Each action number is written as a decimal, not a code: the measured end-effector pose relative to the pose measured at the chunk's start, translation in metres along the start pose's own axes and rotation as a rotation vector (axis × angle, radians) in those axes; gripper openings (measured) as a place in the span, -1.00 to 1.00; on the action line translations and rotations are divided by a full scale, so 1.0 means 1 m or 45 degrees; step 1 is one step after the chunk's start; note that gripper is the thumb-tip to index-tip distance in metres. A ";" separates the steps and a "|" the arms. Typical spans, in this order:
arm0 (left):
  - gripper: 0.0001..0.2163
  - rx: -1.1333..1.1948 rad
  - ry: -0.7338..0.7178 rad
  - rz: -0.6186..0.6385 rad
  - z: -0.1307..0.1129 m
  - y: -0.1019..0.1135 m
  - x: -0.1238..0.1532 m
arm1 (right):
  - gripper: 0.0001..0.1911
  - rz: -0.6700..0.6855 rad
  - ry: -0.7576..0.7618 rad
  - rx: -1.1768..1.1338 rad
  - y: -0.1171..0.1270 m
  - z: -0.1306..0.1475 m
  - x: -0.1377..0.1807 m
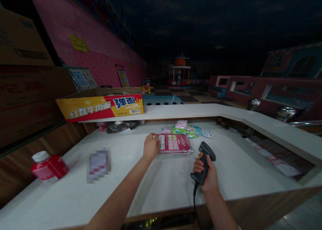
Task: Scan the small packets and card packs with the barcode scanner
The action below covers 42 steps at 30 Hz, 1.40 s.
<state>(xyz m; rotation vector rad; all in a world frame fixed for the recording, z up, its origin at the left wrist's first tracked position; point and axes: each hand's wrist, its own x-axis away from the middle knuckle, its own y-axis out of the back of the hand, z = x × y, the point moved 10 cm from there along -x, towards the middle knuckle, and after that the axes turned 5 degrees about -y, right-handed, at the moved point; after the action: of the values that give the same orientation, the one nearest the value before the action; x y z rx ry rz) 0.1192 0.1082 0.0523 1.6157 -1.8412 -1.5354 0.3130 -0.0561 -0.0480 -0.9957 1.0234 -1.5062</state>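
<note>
My right hand [208, 175] is closed round the grip of a black handheld barcode scanner [204, 160], whose head points toward a flat pink packet [175, 143] on the white counter [166, 179]. A black cable hangs down from the scanner's grip. My left hand [151, 146] is closed on the left edge of that pink packet, which lies flat. Behind the packet lies a loose pile of several small pastel packets [187, 129].
A red bottle with a white cap [49, 168] lies at the counter's left. A blurred-out item [98, 165] sits near it. A yellow and red carton [100, 105] rests on the raised ledge, with a dark plastic bag [121, 126] beneath. The raised ledge [271, 126] wraps round the right.
</note>
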 end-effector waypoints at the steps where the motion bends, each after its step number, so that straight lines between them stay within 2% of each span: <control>1: -0.66 -0.056 -0.108 0.096 -0.016 -0.008 0.008 | -0.65 0.009 -0.002 -0.003 -0.001 0.000 0.000; 3: -0.63 -0.125 -0.250 0.243 -0.040 -0.025 0.025 | -0.66 0.021 0.001 -0.012 -0.002 0.001 0.001; 6: -0.56 -0.193 -0.323 0.314 -0.056 -0.045 0.040 | -0.67 0.011 0.009 -0.034 -0.002 0.001 0.002; 10: -0.58 -0.277 -0.371 0.260 -0.064 -0.060 0.042 | -0.67 0.009 0.005 -0.035 -0.002 0.000 0.002; 19: -0.53 -0.495 -0.448 0.131 -0.070 -0.075 0.038 | -0.70 0.025 -0.060 -0.159 0.002 -0.005 -0.001; 23: -0.56 -0.463 -0.475 0.106 -0.071 -0.070 0.041 | -0.69 0.011 -0.068 -0.134 0.005 -0.006 -0.001; 29: -0.72 -0.367 -0.421 0.076 -0.058 -0.038 0.039 | -0.65 -0.024 -0.090 -0.148 0.008 -0.009 -0.003; 36: -0.59 -0.367 -0.500 0.287 -0.041 -0.035 0.039 | -0.67 -0.066 -0.069 -0.171 0.011 -0.010 -0.005; 40: -0.67 -0.374 -0.443 0.294 -0.037 -0.016 0.046 | -0.64 -0.057 -0.064 -0.154 0.011 -0.010 -0.007; 42: -0.72 -0.350 -0.369 0.281 -0.035 -0.004 0.041 | -0.65 -0.051 -0.079 -0.161 0.012 -0.012 -0.008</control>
<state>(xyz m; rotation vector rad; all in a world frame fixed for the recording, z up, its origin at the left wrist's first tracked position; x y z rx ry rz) 0.1325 0.0566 0.0463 1.0786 -1.7737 -1.8969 0.3066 -0.0482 -0.0637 -1.1512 1.0701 -1.4482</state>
